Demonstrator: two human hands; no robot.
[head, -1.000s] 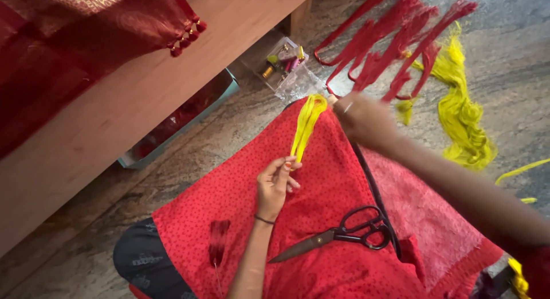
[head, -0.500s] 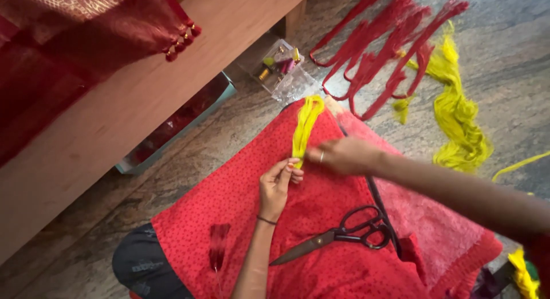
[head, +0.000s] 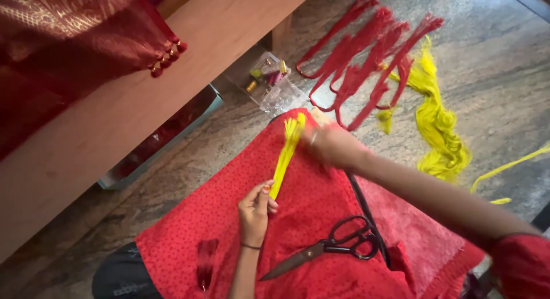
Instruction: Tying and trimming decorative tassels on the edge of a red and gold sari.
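Where half a second ago the right hand [head: 334,145] sat low beside the left, it has now slid up to the far end of the bright yellow bundle of silky threads [head: 285,154], and the bundle, which fanned loosely before, is drawn straighter and thinner. The whole view has also shifted slightly, so the scissors and floor items sit lower and further left.

The left hand [head: 255,208] pinches the near end of the yellow bundle, thumb and fingers pressed together on it, a thin dark band at the wrist. The right hand is blurred at the far end; it appears closed on the threads, though its fingers cannot be told apart.

The bundle lies above a red dotted cotton cloth [head: 229,219] spread over the lap. Its long axis runs from the left hand near the viewer up and slightly right, away towards the stone floor.

Black-handled metal scissors [head: 326,250] rest on the cloth, blades pointing left. A small dark red tassel [head: 204,263] lies on the cloth's left part.

On the mottled grey stone floor [head: 492,58] lie long red thread hanks [head: 366,58], a wavy yellow thread skein [head: 438,127] and a clear plastic box of small spools [head: 269,81]. A wooden bench [head: 143,104] carries shiny maroon fabric with tasselled edge [head: 74,41].
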